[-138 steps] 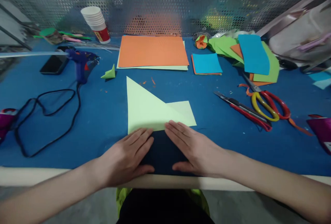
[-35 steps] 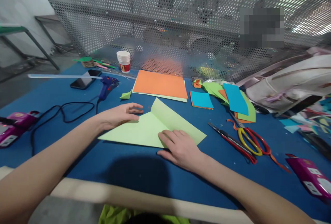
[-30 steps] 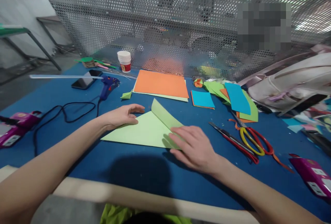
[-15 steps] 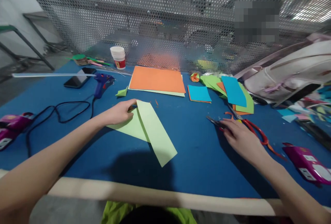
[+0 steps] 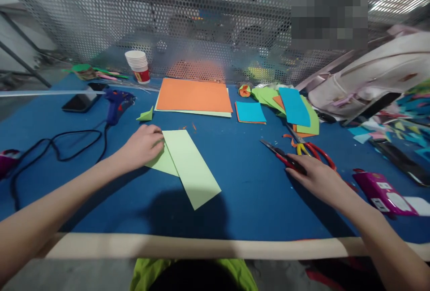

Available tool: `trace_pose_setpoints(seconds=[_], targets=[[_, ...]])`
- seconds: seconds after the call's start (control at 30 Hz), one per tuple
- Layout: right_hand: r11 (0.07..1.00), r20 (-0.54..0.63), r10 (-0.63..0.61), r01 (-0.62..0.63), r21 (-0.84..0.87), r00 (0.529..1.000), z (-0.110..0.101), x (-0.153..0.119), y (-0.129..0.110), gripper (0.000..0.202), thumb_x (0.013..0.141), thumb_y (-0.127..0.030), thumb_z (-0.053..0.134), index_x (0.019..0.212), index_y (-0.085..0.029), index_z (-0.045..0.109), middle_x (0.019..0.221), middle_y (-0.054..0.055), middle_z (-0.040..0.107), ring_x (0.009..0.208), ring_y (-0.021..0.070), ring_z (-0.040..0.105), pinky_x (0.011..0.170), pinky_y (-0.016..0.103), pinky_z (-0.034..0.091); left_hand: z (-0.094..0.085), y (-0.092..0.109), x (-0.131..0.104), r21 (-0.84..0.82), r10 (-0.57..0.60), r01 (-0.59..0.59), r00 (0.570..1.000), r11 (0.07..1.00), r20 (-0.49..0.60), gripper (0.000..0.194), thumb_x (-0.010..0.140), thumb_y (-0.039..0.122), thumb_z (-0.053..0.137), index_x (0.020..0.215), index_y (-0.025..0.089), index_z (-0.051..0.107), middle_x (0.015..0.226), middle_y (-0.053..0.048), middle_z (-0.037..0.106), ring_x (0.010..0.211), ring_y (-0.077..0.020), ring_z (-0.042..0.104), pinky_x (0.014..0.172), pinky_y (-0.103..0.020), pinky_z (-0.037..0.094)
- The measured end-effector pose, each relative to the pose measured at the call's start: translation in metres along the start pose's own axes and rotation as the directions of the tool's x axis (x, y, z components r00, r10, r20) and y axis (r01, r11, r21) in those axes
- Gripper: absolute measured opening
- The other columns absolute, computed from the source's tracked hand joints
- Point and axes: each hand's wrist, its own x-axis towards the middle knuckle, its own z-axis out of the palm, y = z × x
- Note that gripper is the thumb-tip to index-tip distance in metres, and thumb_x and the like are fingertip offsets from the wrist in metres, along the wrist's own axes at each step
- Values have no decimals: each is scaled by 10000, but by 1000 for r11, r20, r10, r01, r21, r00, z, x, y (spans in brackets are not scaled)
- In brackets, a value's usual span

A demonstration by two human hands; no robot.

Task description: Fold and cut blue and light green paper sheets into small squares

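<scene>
My left hand (image 5: 143,145) lies at the upper left end of a pale green paper strip (image 5: 193,168), its thumb and fingers closed at the edge. Beneath the strip and the hand spreads another pale green paper part (image 5: 164,163); whether the two are one folded piece, I cannot tell. Over on the right, my right hand (image 5: 312,172) has thumb and fingers around the black-and-red handles of small scissors (image 5: 278,152). Their closed blades lie on the blue table, pointing up and left. Larger scissors with red handles (image 5: 317,150) lie just behind this hand, partly covered by it.
Orange sheets (image 5: 195,96), blue squares (image 5: 251,112) and coloured scraps (image 5: 295,107) lie toward the back. A blue glue gun (image 5: 116,105), a phone (image 5: 79,98) and paper cups (image 5: 137,65) stand left. A pale backpack (image 5: 369,76) and purple pack (image 5: 384,192) are right.
The raised edge of the green strip has come down flatter under my left hand. My right hand has slid back a little along the small scissors' handles; the scissors have stayed put. The view has shifted.
</scene>
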Motion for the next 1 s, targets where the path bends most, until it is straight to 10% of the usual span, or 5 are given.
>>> trace_pose_setpoints(seconds=[0.2, 0.4, 0.6, 0.83, 1.0], targets=[[998, -35, 59, -58, 23, 998, 4, 9, -15, 386, 863, -400, 462, 1115, -166, 638, 992, 153, 662, 945, 331, 653, 815, 486, 539, 4, 31, -26, 41, 89, -93, 993, 995, 83, 423, 927, 277, 272, 812, 149, 659, 885, -155, 624, 860, -303, 575, 805, -480, 466], [986, -87, 18, -3, 169, 996, -1, 22, -44, 292, 854, -348, 500, 1077, -203, 619, 992, 117, 655, 923, 290, 655, 805, 442, 540, 9, 39, -38, -90, 225, -219, 972, 972, 62, 422, 996, 344, 310, 1054, 134, 671, 1116, -164, 630, 1118, -315, 540, 994, -486, 430], [947, -7, -46, 46, 318, 999, -4, 42, -68, 300, 857, -295, 531, 1138, -221, 603, 1087, 91, 662, 958, 249, 655, 787, 373, 544, -9, 23, -12, -393, 486, -383, 850, 836, 204, 415, 913, 114, 364, 1170, 233, 668, 1302, -34, 639, 1247, -201, 525, 1089, -324, 379], [904, 12, -23, 16, 427, 1000, 3, 68, -85, 326, 820, -313, 529, 1117, -210, 616, 1033, 76, 695, 891, 234, 669, 775, 376, 544, -22, 28, -7, -500, -27, 135, 976, 856, 217, 322, 801, 283, 409, 835, 176, 711, 973, -41, 704, 915, -200, 632, 793, -272, 478], [899, -3, -23, 22, 438, 1000, 9, 72, -92, 340, 815, -339, 532, 1109, -202, 633, 990, 73, 701, 828, 214, 662, 745, 357, 547, -16, 50, -22, -599, -323, 526, 849, 604, 419, 432, 811, 576, 488, 664, 180, 577, 575, -16, 582, 513, -140, 510, 498, -257, 368]])
